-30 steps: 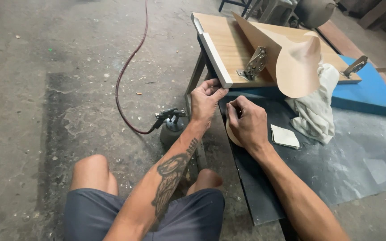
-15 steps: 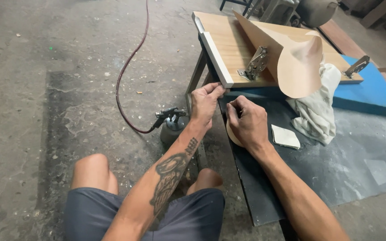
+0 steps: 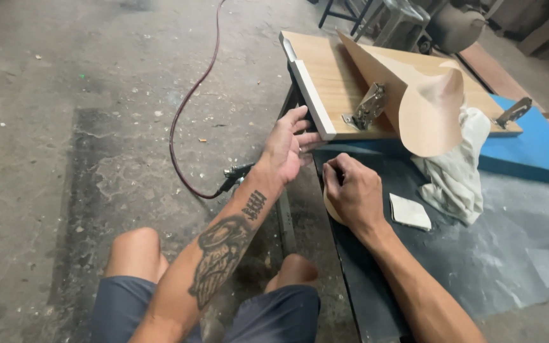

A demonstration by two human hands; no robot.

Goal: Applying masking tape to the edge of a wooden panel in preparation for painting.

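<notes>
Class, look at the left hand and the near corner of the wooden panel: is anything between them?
Nothing visible. The left hand already rests its fingers on the white edge at the wooden panel corner; the right hand sits beside it on the dark table.
</notes>
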